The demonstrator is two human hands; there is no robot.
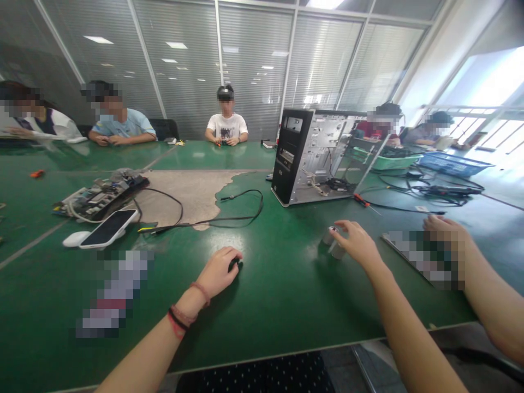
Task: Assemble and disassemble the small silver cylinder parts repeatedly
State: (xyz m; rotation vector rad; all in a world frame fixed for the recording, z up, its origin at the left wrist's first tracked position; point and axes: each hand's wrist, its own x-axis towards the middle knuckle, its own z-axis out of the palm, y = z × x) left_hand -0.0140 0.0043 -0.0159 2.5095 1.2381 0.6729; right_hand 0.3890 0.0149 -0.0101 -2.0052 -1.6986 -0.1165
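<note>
Where the left hand (216, 275) curls its fingers around a small black object (233, 265), largely hidden by them, both lie near the front edge of the green table (270, 305). To the right, two small silvery cylinders (337, 251) are at the fingertips of the right hand (360, 246); its thumb and forefinger point forward with a narrow gap, and I cannot tell whether they grip a cylinder. Just beyond, a red-handled screwdriver (362, 201) lies near an open computer case (287, 158), which stands upright. At far right, a co-worker's hand (444, 230) rests by a blurred flat item (417, 256). On the left are a phone (109, 228), a circuit board (102, 196) and a loose black cable (237, 219). Across the table sits a person in a white shirt (226, 126), hands together; a green basket (391, 162) and a blue basket (454, 165) are at the right.
</note>
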